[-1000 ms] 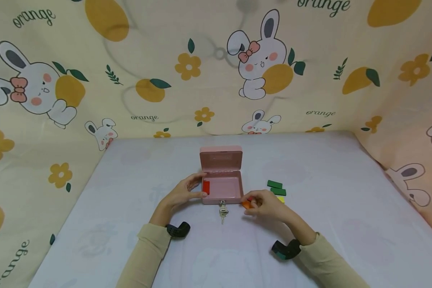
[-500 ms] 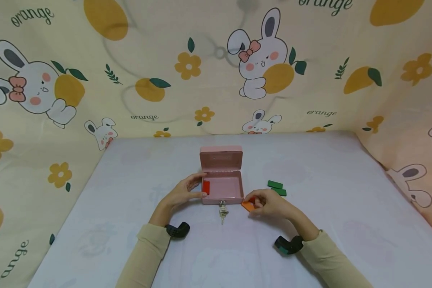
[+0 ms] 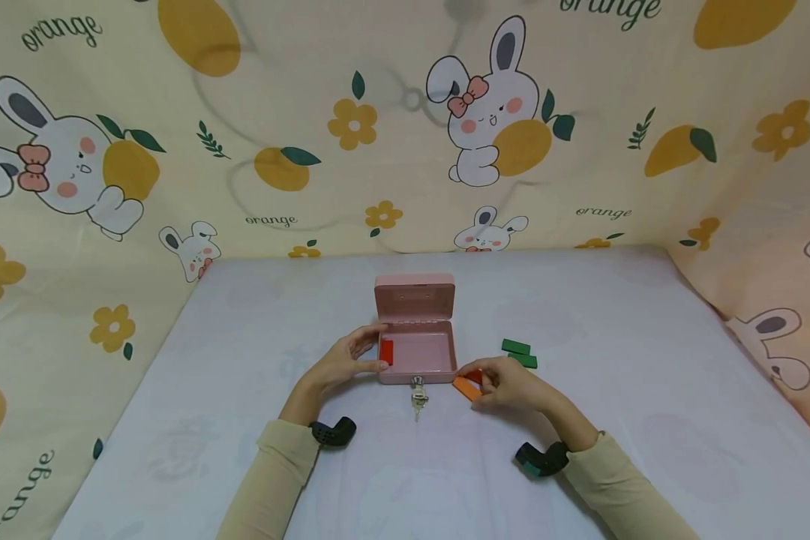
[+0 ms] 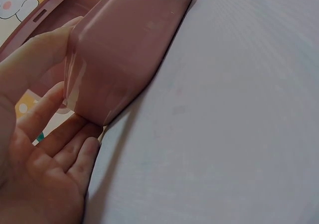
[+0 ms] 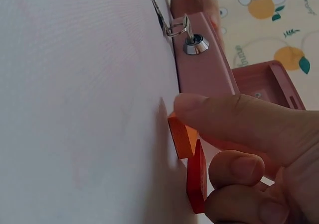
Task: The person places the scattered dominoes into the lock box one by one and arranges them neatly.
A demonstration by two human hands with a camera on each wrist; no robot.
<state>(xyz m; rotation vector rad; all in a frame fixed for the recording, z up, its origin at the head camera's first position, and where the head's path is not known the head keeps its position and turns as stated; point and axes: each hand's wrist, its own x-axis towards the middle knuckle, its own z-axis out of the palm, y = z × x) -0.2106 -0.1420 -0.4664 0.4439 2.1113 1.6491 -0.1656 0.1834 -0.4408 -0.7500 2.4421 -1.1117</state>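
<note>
A small pink cash box (image 3: pixel 421 351) stands on the table with its lid (image 3: pixel 415 300) raised. My left hand (image 3: pixel 340 360) grips the box's left side, thumb at the front corner and fingers toward the back. Inside, against the left wall, lies a red block (image 3: pixel 387 352). Just off the box's front right corner, my right hand (image 3: pixel 506 384) pinches at an orange block (image 3: pixel 466 388), thumb tip at its end in the right wrist view. Another red block (image 5: pixel 197 179) is beside it, close to the curled fingers. Keys (image 3: pixel 418 401) hang from the front lock (image 5: pixel 196 45).
Two green blocks (image 3: pixel 516 346) lie behind the right hand on the white tablecloth (image 3: pixel 405 480). A patterned cloth (image 3: pixel 378 112) with rabbits and oranges rises behind the table and along both sides.
My right hand has shifted slightly right, uncovering more of the orange block and covering a yellow block seen earlier. The left hand and box have stayed in place.
</note>
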